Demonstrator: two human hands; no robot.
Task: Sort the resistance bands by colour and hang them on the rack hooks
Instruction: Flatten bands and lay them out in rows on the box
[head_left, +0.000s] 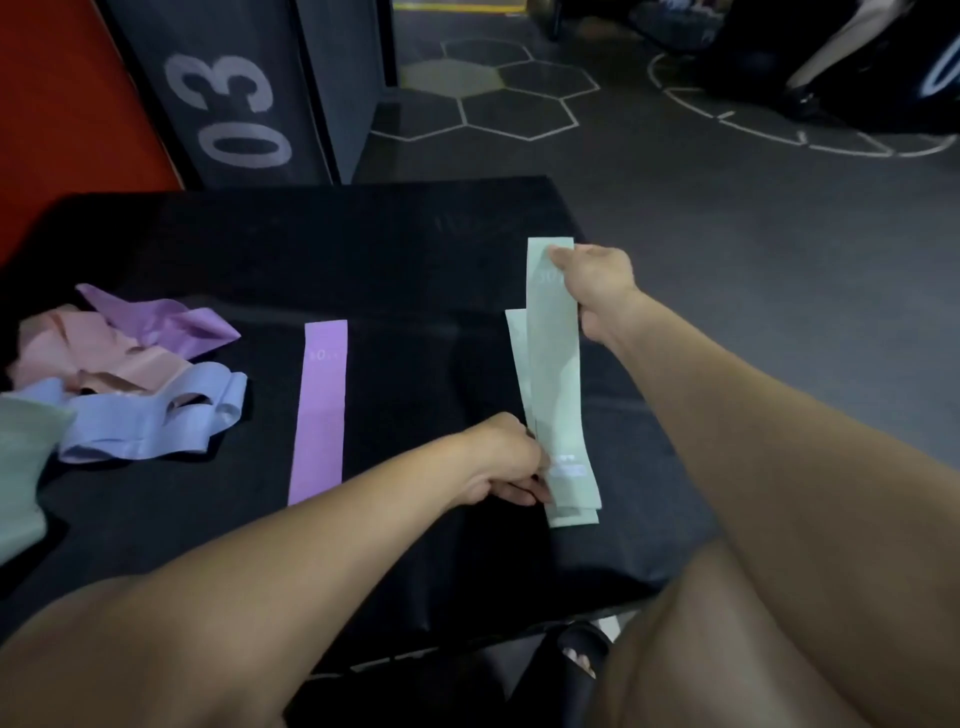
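Observation:
A pale green band (555, 374) lies stretched lengthwise on the black padded box (395, 260), over a second green band (517, 338) that peeks out at its left edge. My right hand (597, 288) pinches the top band's far end. My left hand (506, 462) pinches its near end. A purple band (319, 410) lies flat and straight to the left. At the far left sits a loose heap: a crumpled purple band (166, 322), a pink band (88, 353) and a light blue band (156, 415). No rack hooks are in view.
Another pale green piece (21, 467) hangs at the left frame edge. A dark pillar marked 03 (228, 104) and an orange wall (62, 104) stand behind the box. Grey floor with hexagon lines (493, 93) stretches right. My sandalled foot (576, 660) is below the box.

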